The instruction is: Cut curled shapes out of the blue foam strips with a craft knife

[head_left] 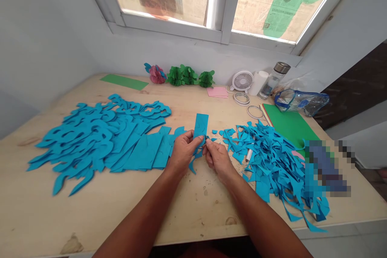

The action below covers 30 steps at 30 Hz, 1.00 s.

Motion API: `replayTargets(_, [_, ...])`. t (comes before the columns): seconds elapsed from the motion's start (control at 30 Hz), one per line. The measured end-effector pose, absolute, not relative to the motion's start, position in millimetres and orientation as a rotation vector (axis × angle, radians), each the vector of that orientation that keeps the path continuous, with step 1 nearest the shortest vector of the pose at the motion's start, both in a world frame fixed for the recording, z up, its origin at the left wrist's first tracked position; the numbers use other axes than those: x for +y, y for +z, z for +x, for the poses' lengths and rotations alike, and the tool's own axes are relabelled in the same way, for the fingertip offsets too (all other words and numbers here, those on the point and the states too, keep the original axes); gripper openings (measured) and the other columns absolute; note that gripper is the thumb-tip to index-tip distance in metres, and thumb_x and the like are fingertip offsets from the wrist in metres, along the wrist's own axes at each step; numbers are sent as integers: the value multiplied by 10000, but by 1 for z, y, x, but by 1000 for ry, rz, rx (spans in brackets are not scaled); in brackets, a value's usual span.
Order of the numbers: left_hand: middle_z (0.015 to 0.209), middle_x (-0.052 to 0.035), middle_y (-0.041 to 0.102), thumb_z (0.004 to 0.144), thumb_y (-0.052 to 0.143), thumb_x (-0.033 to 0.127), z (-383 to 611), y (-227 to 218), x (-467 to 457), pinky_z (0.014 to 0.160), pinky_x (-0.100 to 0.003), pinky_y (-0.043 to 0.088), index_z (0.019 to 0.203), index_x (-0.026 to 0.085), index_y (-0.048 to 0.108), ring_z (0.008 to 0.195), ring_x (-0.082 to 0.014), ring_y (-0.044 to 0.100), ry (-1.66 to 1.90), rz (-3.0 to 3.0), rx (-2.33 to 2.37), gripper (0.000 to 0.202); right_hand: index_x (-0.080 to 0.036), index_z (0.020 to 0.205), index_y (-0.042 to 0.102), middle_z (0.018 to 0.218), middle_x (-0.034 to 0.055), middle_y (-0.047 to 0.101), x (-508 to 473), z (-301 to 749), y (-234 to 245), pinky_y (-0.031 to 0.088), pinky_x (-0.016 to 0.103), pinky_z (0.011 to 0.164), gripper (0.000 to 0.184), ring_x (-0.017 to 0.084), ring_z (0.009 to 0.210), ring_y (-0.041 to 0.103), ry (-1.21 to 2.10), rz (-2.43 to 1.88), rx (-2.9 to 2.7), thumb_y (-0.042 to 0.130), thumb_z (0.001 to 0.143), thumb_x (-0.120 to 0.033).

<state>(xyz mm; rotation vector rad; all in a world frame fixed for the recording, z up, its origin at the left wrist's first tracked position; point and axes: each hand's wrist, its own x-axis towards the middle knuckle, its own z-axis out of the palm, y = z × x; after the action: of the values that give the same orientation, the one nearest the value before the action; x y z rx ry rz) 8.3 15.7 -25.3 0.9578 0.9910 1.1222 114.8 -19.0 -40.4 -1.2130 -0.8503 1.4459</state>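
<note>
My left hand (183,148) is closed on an upright rectangular piece of blue paper (201,122), with the thumb across its lower part. Faint curved lines show on that paper. Right beside it, my right hand (219,160) is closed in a pinch at the paper's lower right edge. Something small and dark shows at those fingertips, too small to name. Blue scraps hang or lie just below the hands. To the left spreads a pile of blue paper cutouts (90,133) with curvy shapes, next to overlapping blue rectangles (145,151).
Right of my hands lies a heap of blue offcuts (266,157) with a white marker (249,154) among them. Along the back stand green paper figures (189,75), a small fan (242,80), a glass bottle (273,82) and a clear pouch (302,101). Green sheets (292,127) lie at right.
</note>
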Motion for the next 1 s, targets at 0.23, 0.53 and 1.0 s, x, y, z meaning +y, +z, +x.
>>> replayTargets(0.23, [573,-4,610,606,718,315,5,-19,15,576,-247,425,660,137,632,554,-126,520,1024,999,953,205,-173,571,520,299,-88,340,-19,115,-38,103,223,326,507,46,286,205,1427,-1230,-875,564,693,-663])
replayTargets(0.53, [584,-9,613,614,713,333,2,-23,18,547,-244,419,652,140,628,546,-126,518,1023,1044,989,215,-176,578,512,307,-94,334,-18,116,-41,98,223,337,471,44,289,192,1471,-1220,-867,554,723,-622])
replayTargets(1.0, [507,9,585,655,677,333,1,-22,17,529,-241,395,625,152,590,502,-122,502,996,1070,950,203,-172,622,532,319,-92,342,-18,117,-44,117,227,341,463,51,298,199,1481,-1216,-888,538,744,-618])
